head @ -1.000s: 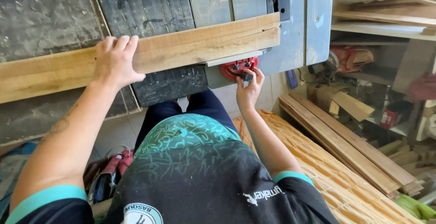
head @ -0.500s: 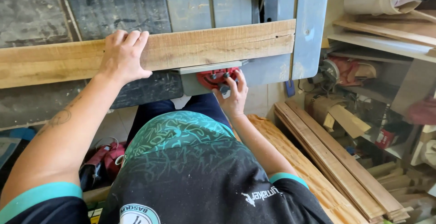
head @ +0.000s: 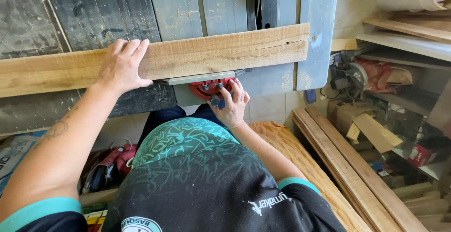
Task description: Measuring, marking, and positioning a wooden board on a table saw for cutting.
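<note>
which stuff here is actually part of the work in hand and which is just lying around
In use:
- wooden board, pressed flat by the left hand
- red mitre gauge, gripped by the right hand
- grey saw table under the board

Lying about:
- stacked planks on the floor
- power tool on the shelf
- red tool by the legs

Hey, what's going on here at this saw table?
A person stands at a grey saw table with a long wooden plank lying crosswise on it. The left hand lies flat on the plank, pressing it down. The right hand grips the red mitre gauge at the table's near edge, whose metal fence sits against the plank's near side. More planks lie stacked on the floor to the right.
</note>
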